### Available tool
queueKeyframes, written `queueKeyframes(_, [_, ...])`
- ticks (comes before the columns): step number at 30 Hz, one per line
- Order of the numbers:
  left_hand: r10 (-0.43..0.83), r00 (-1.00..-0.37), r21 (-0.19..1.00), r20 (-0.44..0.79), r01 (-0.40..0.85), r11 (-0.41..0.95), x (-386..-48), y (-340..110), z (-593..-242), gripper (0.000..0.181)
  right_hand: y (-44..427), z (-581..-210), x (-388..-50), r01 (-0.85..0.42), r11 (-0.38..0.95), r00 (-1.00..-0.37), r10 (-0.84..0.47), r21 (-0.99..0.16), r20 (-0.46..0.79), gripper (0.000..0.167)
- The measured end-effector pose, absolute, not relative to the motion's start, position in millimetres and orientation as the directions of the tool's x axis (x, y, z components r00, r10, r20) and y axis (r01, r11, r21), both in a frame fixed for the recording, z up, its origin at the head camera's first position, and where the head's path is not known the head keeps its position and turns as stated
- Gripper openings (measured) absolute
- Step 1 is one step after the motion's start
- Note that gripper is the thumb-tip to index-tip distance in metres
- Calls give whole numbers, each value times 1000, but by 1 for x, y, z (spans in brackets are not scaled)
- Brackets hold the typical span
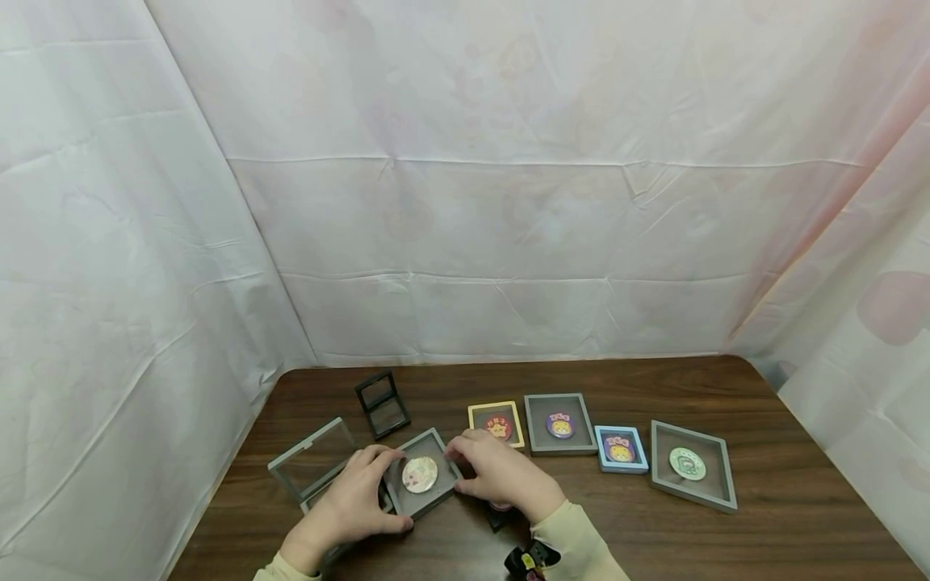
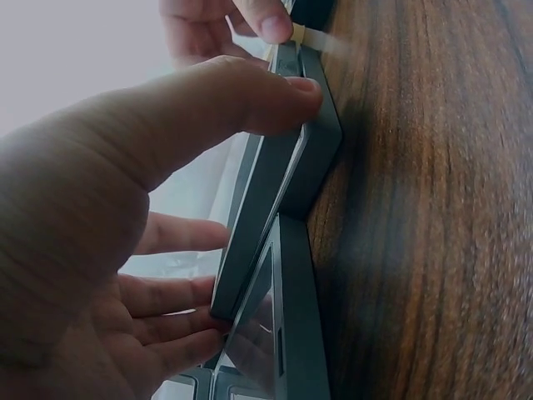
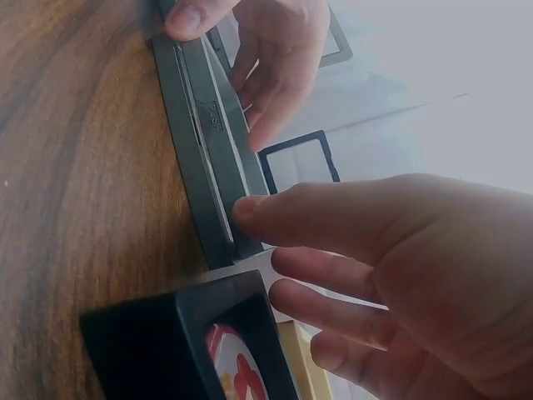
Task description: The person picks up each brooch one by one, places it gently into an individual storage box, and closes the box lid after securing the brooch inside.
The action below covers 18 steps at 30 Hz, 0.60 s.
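Note:
A grey square display case (image 1: 430,502) with a round pale badge (image 1: 420,474) inside lies at the table's front, left of the middle. My left hand (image 1: 347,502) holds its left side, with the thumb on the near edge and the fingers at the far side. On the right side my right hand (image 1: 508,476) grips the same case; its thumb (image 3: 258,212) presses the near edge. In the left wrist view a narrow gap runs along the case's edge between lid and base. Beside it, partly under my left hand, stands another grey case (image 1: 308,460) with its clear lid raised.
A small black case (image 1: 383,403) stands unfolded at the back left. To the right lie a yellow-framed case (image 1: 517,415), a grey case (image 1: 538,436), a blue case (image 1: 622,467) and another grey case (image 1: 715,492), all with badges. A black case (image 3: 166,333) sits by my right hand.

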<state>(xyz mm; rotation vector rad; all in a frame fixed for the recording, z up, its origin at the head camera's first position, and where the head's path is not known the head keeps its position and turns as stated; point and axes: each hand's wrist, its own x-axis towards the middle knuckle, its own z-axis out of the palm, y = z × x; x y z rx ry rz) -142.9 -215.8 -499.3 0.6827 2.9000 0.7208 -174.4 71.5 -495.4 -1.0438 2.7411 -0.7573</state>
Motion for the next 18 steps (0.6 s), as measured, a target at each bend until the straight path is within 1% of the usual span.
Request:
queueKeyframes(7, [436, -900, 481, 20, 391, 785, -143, -217, -501, 102, 70, -496, -173, -595, 659, -764, -642, -460, 68, 43])
queueKeyframes(11, [448, -893, 480, 30, 406, 777, -143, -218, -502, 102, 69, -497, -173, -592, 670, -768, -637, -448, 61, 54])
queueKeyframes(16, [481, -876, 476, 40, 441, 761, -145, -219, -503, 96, 68, -498, -174, -581, 672, -770, -636, -459, 44, 70])
queueKeyframes(18, [494, -869, 481, 36, 448, 754, -145, -220, -503, 96, 68, -500, -173, -575, 676, -771, -636, -461, 30, 73])
